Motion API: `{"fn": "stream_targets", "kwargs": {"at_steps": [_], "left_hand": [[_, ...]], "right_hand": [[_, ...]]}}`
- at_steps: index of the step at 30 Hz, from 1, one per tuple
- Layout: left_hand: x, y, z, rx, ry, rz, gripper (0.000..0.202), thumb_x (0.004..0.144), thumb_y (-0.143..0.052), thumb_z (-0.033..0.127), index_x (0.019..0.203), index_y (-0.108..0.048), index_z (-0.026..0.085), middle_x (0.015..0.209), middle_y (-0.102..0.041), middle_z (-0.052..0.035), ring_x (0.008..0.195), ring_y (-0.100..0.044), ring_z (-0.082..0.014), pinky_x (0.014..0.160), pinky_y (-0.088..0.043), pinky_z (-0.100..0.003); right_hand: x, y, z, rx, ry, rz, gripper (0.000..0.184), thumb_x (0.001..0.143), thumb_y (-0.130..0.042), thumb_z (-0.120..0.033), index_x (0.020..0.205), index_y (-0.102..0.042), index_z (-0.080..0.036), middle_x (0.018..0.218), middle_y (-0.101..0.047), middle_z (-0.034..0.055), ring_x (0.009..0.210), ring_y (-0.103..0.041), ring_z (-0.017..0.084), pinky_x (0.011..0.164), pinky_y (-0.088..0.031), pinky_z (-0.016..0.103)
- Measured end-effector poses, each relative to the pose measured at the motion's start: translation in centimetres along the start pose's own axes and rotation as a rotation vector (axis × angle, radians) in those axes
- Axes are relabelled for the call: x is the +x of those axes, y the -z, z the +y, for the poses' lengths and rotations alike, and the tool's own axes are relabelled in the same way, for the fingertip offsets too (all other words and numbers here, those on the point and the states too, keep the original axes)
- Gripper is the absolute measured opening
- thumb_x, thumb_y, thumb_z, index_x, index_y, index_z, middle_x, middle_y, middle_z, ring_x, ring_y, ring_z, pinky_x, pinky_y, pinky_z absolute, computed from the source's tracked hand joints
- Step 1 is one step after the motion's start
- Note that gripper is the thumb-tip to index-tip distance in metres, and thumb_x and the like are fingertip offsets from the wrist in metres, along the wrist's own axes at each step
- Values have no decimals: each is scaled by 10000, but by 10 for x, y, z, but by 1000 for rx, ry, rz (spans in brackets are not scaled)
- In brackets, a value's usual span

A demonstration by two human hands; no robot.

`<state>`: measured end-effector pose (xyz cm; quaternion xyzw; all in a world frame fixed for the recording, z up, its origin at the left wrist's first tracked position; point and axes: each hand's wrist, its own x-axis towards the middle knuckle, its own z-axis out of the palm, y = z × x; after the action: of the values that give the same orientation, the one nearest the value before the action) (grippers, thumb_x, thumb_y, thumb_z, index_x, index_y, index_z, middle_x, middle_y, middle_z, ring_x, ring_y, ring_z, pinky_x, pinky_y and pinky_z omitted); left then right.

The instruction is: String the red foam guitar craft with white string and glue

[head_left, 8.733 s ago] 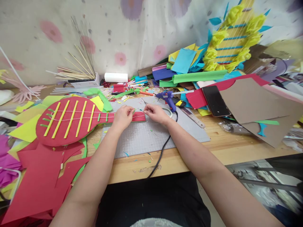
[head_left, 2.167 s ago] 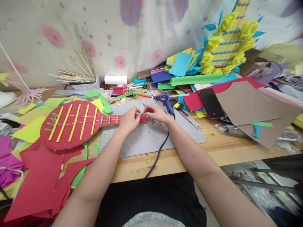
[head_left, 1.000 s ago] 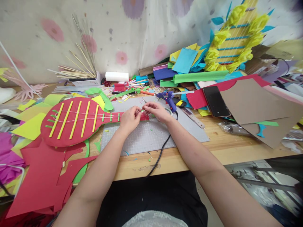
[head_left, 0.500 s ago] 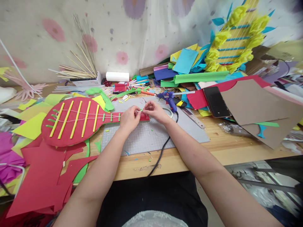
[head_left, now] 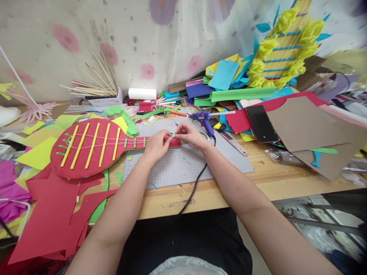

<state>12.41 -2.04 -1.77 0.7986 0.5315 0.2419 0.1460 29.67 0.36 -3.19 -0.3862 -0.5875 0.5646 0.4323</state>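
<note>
Okay, left hand [head_left: 157,146]: fingertips drawn in narrow, pinching white string [head_left: 99,136] over the neck of the guitar.
Right hand [head_left: 190,135]: also narrow, fingertips on the string, just beside the left; I can't make out the exact grip, too small.
Red guitar [head_left: 82,156]: I have it lying flat, round body on the left, neck running right across the cutting mat [head_left: 229,160], red end showing past the left hand.
Guitar face: yellow strips [head_left: 91,146] slanted across the body, short green strips [head_left: 135,143] along the neck.
Glue gun [head_left: 204,120]: on its side behind the right hand, black cord [head_left: 196,183] trailing over the front edge of the worktop [head_left: 258,181].
Ruler [head_left: 233,144]: at the right side of the mat.
Phone [head_left: 262,124]: further right, against brown board [head_left: 309,122].
Red sheets [head_left: 48,206]: front left, below the guitar body.
</note>
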Motion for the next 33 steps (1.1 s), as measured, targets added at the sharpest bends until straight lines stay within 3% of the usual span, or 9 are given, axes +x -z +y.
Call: {"fn": "stream_targets", "kwargs": {"at_steps": [5,15,19,25,33], "left_hand": [[-1,0,3,-23,-18,-3,167,846,-471,264,961,-568,192,821,-632,-25,741,-578,-160,665,-393,-272],[-1,0,4,-93,66,32,185,851,-454,302,973,-552,204,687,-538,21,614,-497,-129,569,-319,-250],[0,0,5,-138,80,48,186,852,-459,322,963,-551,204,664,-501,30,594,-475,-119,560,-310,-245],[-1,2,6,-137,99,75,176,858,-460,322,953,-554,208,664,-505,30,606,-492,-118,568,-314,-243],[-1,3,8,-138,100,105,162,855,-467,306,947,-557,207,614,-475,39,578,-482,-123,573,-321,-245]], "right_hand": [[-1,-2,0,-39,-13,-10,244,631,-699,-267,745,-500,-186,666,-548,-41,561,-484,77,528,-381,230],[-1,9,-8,-148,38,-64,192,719,-645,-333,789,-566,-173,736,-575,-12,675,-510,102,657,-400,260],[1,11,-4,-214,65,-51,220,749,-602,-391,738,-564,-175,670,-554,-21,644,-492,106,657,-383,268],[4,9,3,-220,38,48,189,755,-575,-370,732,-539,-186,618,-530,-35,590,-464,99,593,-351,250],[4,7,4,-223,10,81,198,762,-579,-374,724,-517,-190,594,-502,-38,554,-439,87,520,-317,228]]}}
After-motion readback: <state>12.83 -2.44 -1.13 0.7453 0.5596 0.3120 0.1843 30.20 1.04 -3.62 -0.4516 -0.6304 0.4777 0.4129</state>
